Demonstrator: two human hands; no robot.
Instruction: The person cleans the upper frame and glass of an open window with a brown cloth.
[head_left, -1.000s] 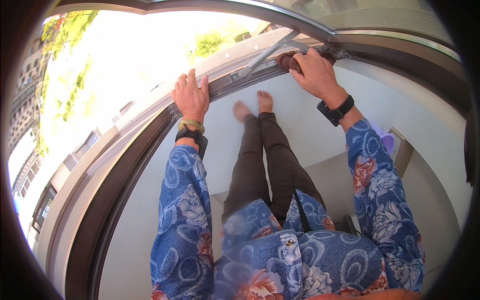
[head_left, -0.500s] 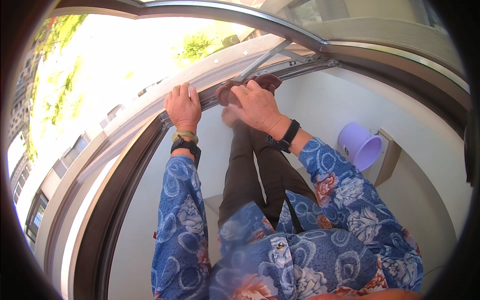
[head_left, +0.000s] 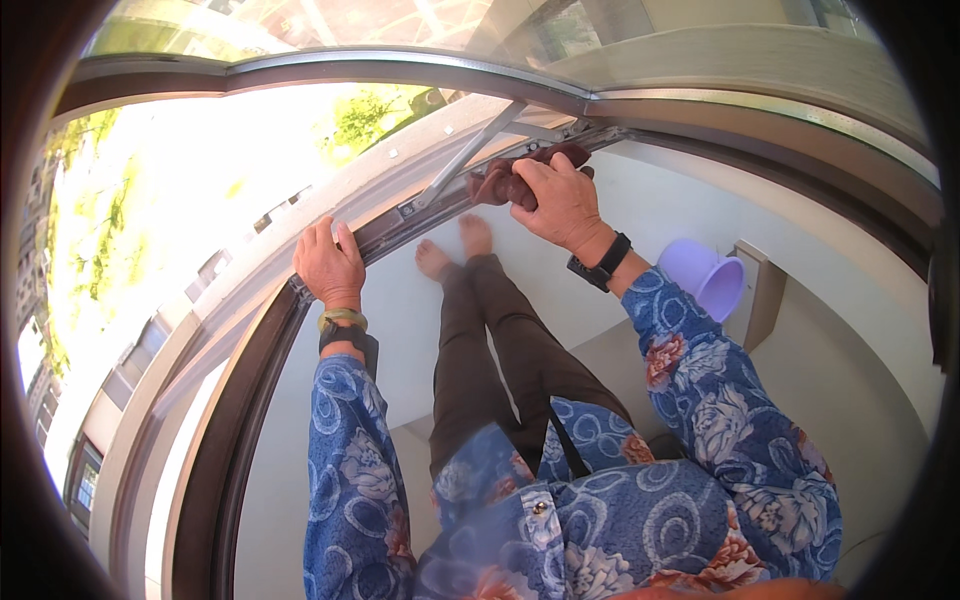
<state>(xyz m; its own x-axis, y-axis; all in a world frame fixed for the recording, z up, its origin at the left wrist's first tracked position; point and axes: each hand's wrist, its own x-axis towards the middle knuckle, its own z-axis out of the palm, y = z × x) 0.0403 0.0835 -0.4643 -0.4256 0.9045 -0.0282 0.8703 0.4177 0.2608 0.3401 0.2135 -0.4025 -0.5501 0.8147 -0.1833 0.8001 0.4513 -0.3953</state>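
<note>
My right hand (head_left: 562, 203) is closed round a crumpled dark brown cloth (head_left: 495, 183), pressing it along the lower track of the window frame (head_left: 398, 228). Folds of the cloth stick out on both sides of the fingers. Over the frame's left corner, my left hand (head_left: 330, 266) grips the brown edge, fingers curled to the outer side. Between the hands, a metal stay arm (head_left: 465, 155) runs from the track up toward the opened window sash (head_left: 420, 72).
A purple bucket (head_left: 722, 288) stands at the right beside a beige box-like ledge (head_left: 765, 300). My bare feet (head_left: 475, 235) rest on the white surface below the frame. Beyond the opening lie an outer ledge, greenery and buildings far below.
The cloth and my right hand have slid right along the track, uncovering the stay arm's lower end. My left hand appears lower and further left, still on the frame; the view has shifted.
</note>
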